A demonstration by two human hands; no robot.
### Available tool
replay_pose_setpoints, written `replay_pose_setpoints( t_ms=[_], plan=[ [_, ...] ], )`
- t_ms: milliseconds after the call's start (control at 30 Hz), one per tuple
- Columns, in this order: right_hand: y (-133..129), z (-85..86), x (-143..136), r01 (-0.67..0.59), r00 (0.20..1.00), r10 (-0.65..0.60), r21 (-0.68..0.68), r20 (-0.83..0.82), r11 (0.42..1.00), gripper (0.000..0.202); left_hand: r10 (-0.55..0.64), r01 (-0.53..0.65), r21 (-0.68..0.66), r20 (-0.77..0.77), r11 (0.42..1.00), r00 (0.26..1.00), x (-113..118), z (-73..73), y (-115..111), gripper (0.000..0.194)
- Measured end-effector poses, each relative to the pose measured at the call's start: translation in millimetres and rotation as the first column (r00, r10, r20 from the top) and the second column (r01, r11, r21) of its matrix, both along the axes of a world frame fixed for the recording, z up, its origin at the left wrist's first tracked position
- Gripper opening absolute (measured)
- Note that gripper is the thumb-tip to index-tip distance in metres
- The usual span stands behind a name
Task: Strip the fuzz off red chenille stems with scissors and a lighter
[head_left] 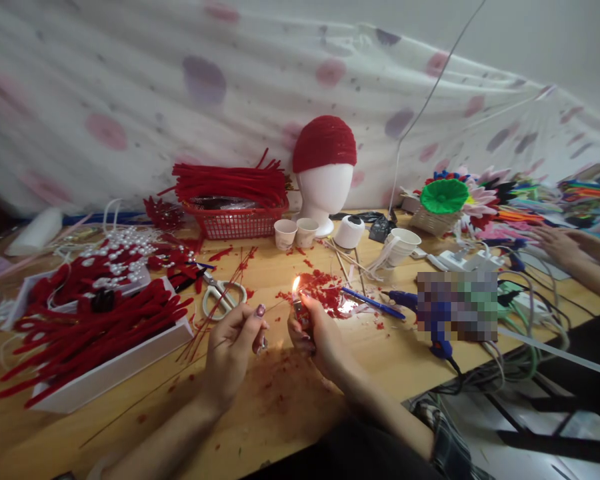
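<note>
My right hand point(314, 328) is wrapped round a lighter point(301, 316), and a small flame point(296, 285) burns at its top. To its left, my left hand point(237, 343) pinches a thin dark wire point(279, 304) whose end reaches toward the flame. Red fuzz clippings point(325, 288) are scattered on the wooden table point(265, 427) just beyond the lighter. Scissors point(223, 298) with pale handles lie beyond my left hand, beside several thin red wires point(240, 267).
A box of red fuzzy stems point(105, 333) sits at left. Behind stand a red basket point(240, 223), a head form point(325, 187) with a red cap, and paper cups point(285, 233). Glue guns point(403, 299) and cables lie right; another person's hands point(555, 243) are at far right.
</note>
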State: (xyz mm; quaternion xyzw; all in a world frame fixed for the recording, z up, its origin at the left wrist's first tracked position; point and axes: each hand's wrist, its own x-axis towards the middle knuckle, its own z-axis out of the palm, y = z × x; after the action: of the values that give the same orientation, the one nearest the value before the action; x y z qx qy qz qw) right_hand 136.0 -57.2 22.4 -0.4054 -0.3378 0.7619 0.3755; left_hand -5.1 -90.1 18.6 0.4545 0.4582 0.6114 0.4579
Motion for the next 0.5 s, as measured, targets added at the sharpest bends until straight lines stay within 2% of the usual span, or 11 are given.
replay_pose_setpoints(
  t_ms=[167,500],
  plan=[
    [1,1.0,3,0.015,0.998,-0.016,-0.023,-0.057,1.000,0.048,-0.005,0.005,-0.004,0.015,1.000,1.000,0,-3.7,2,0.029],
    [8,13.0,15,0.268,0.950,-0.280,-0.097,-0.141,0.959,0.048,-0.008,0.009,-0.010,0.042,1.000,0.999,-1,-3.2,1,0.028]
  ],
)
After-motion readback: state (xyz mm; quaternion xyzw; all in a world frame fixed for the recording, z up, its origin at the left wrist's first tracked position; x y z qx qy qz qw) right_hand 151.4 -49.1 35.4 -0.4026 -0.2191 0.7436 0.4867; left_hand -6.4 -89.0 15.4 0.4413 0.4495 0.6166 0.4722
